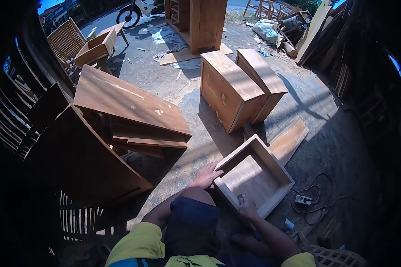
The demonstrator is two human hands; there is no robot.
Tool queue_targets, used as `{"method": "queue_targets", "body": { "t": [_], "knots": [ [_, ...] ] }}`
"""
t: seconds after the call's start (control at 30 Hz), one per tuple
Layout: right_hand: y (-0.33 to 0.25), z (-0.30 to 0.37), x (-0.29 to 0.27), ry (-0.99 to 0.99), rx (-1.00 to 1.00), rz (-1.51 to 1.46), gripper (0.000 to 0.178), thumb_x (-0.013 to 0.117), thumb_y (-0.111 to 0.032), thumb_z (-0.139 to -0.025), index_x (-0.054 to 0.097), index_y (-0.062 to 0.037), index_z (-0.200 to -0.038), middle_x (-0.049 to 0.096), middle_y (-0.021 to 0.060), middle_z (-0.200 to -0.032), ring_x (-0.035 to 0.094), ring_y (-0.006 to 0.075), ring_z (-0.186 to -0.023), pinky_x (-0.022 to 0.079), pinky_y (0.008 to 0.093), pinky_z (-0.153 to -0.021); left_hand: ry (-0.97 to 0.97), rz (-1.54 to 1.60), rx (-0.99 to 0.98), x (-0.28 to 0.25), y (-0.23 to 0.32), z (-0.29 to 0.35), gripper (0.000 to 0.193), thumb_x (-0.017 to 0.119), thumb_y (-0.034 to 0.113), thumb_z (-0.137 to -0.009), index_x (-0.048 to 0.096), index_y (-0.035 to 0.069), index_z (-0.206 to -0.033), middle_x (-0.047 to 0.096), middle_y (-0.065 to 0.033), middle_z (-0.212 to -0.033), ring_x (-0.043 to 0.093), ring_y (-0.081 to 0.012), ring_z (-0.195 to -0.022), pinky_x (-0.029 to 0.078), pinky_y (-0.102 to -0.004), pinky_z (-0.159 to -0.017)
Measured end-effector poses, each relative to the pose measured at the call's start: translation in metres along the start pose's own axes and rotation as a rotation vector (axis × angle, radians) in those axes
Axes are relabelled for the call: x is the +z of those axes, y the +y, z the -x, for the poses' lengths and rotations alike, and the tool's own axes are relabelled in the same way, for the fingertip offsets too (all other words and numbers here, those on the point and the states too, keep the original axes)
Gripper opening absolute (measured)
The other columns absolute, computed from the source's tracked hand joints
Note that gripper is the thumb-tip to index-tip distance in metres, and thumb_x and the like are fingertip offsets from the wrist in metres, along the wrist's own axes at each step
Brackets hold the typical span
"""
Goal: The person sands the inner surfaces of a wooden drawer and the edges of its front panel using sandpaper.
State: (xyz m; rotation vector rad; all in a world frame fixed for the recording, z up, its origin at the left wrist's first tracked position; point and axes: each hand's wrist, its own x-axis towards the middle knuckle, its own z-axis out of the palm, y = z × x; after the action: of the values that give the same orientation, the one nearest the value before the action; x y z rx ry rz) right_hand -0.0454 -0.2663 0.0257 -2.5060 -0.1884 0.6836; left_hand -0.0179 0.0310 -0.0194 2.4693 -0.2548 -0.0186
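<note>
A shallow wooden drawer [277, 171], open side up, lies tilted on the ground in front of my knees. Its pale inner bottom is partly sunlit. My left hand [206, 175] grips the drawer's left wall near the corner, fingertips over the rim. Over the near wall, my right hand [247, 208] reaches into the near end of the drawer with its fingers closed. A small greyish thing shows at those fingers, too small to name. Beneath the far right side of the drawer sticks out a flat wooden board [289, 139].
Two drawers [229, 91] stand on end beyond. Stacked wooden panels [133, 100] lean at left, beside a dark curved board [84, 155]. A white power socket [303, 200] with looped cable lies at right. Farther off stand a tall cabinet [205, 26], a slatted chair [67, 42] and a motorbike [131, 15].
</note>
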Motion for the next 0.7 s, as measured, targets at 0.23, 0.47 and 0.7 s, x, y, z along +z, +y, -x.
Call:
{"method": "queue_targets", "body": {
  "t": [0.23,0.47,0.7],
  "knots": [
    [0.029,-0.013,-0.123,0.089,0.054,-0.453,0.026,0.054,-0.019,-0.109,0.069,0.0012,-0.104,0.065,0.0091,-0.077,0.066,0.0202,-0.072,0.049,0.0382,-0.070,0.012,-0.349,0.122,-0.029,-0.001,-0.010,0.056,0.075,0.028,-0.091,0.059,0.022,-0.144,0.032,-0.0201,-0.166,0.033,-0.0419,-0.152,0.034,-0.0568,-0.122],
    [0.123,0.014,-0.095,-0.440,-0.565,0.597,0.018,0.056,-0.016,-0.094,0.072,-0.0104,-0.101,0.072,0.0121,-0.090,0.071,0.0312,-0.099,0.056,0.0476,-0.089,-0.221,-0.274,0.334,0.014,0.026,-0.014,0.053,0.084,0.041,-0.078,0.065,0.023,-0.125,0.060,-0.0006,-0.122,0.054,-0.0224,-0.131,0.024,-0.0575,-0.128],
    [0.059,-0.013,-0.105,-0.664,-0.211,0.865,0.024,0.058,-0.020,-0.098,0.076,-0.0134,-0.112,0.078,0.0117,-0.103,0.075,0.0304,-0.101,0.059,0.0466,-0.087,-0.233,-0.292,0.323,-0.002,0.029,-0.001,0.048,0.086,0.037,-0.074,0.062,0.017,-0.111,0.057,-0.0036,-0.107,0.057,-0.0240,-0.111,0.036,-0.0503,-0.117]
  ]
}}
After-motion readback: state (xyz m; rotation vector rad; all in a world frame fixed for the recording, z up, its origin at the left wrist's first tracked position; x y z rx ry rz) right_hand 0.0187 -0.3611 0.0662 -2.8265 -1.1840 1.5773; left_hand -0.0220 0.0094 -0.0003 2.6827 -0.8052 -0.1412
